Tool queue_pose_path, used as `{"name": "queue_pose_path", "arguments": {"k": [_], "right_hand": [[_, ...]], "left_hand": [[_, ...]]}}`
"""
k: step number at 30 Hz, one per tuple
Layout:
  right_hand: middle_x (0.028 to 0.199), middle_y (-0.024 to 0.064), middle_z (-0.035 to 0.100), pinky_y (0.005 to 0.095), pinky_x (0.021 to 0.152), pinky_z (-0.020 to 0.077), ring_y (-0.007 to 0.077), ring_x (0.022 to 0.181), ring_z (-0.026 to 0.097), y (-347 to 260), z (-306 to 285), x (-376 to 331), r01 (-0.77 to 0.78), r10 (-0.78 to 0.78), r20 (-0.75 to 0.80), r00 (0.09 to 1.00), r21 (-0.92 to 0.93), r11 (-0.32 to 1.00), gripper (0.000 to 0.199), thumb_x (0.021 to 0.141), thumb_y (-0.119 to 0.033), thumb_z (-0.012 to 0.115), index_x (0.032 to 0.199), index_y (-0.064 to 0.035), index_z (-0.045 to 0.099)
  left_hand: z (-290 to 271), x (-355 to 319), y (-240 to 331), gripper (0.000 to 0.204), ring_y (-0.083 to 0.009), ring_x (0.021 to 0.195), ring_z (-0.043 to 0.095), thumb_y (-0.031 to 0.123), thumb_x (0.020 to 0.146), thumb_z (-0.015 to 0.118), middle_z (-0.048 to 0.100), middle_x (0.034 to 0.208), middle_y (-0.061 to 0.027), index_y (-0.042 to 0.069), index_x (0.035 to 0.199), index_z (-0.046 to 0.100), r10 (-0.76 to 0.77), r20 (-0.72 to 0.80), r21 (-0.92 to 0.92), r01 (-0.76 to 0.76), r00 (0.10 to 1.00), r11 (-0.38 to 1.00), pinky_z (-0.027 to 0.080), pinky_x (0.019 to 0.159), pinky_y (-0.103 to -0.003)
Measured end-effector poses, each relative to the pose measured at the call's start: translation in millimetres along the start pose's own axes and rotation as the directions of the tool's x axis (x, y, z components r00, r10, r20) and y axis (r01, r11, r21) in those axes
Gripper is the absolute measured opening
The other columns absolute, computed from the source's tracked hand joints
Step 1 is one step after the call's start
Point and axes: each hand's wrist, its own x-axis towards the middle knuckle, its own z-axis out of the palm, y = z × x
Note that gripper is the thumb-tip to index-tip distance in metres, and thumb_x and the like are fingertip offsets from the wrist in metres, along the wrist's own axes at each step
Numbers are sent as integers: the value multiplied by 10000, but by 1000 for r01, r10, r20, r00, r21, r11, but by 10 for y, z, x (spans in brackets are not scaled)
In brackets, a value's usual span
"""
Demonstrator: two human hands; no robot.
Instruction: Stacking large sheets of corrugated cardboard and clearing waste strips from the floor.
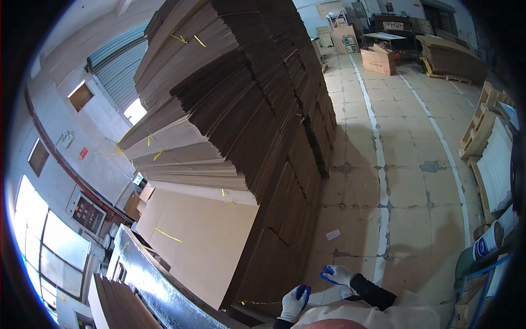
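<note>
Both of my hands wear white work gloves with blue-coated fingers, low in the view beside a tall cardboard stack. My left hand (294,303) is nearest the stack's bottom edge, its fingers loosely bent and apart, with nothing visible in them. A thin yellowish strap (263,302) runs along the stack's foot toward that hand; whether they touch is unclear. My right hand (337,274) hovers over the floor, thumb and fingers parted, and appears to hold nothing. Flat brown cardboard sheets (224,93) rise in uneven layers, with pieces of yellow strap (167,234) on them.
A shiny metal-faced panel (148,279) and more boards (118,301) stand at left. White lines (379,148) cross the tiled floor, where a small white paper (332,234) lies. Wooden pallets (478,123) and a bucket (487,241) line the right; a cardboard box (378,59) stands far off.
</note>
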Motion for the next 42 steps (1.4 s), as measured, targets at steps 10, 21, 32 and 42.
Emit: {"name": "queue_pose_path", "arguments": {"k": [10, 21, 32, 42], "right_hand": [[1158, 192, 678, 414, 917, 501, 350, 1063, 651, 226, -396, 128, 17, -14, -55, 998, 58, 998, 645, 885, -573, 592, 1218, -21, 616], [1032, 159, 703, 354, 850, 514, 257, 960, 671, 1179, -964, 149, 1, 66, -261, 963, 249, 969, 405, 931, -347, 637, 1140, -1, 635], [878, 31, 651, 254, 644, 498, 93, 730, 598, 1976, -1835, 731, -15, 246, -365, 898, 534, 845, 279, 973, -228, 588, 1131, -2, 626], [1074, 152, 687, 320, 846, 523, 182, 968, 669, 1925, -3631, 1646, -60, 272, -447, 852, 433, 900, 368, 947, -179, 636, 1225, 54, 576]], "left_hand": [[247, 392, 169, 300, -336, 833, 689, 377, 903, 650, 719, 920, -128, 98, 990, 713, 3, 25, 56, -5, 1000, 998, 546, 711, -411], [804, 1050, 364, 336, -348, 907, 684, 369, 909, 648, 714, 972, -163, 75, 1062, 706, -51, 128, -8, 52, 990, 999, 542, 782, -421], [1607, 2752, 801, 327, -394, 866, 653, 407, 930, 587, 686, 910, -186, 112, 1026, 692, 85, 389, 26, -104, 917, 994, 513, 734, -484], [2444, 4660, 1991, 419, -378, 767, 665, 435, 927, 585, 689, 788, -164, 49, 1046, 694, 256, 421, -56, -257, 870, 965, 515, 692, -462]]}}
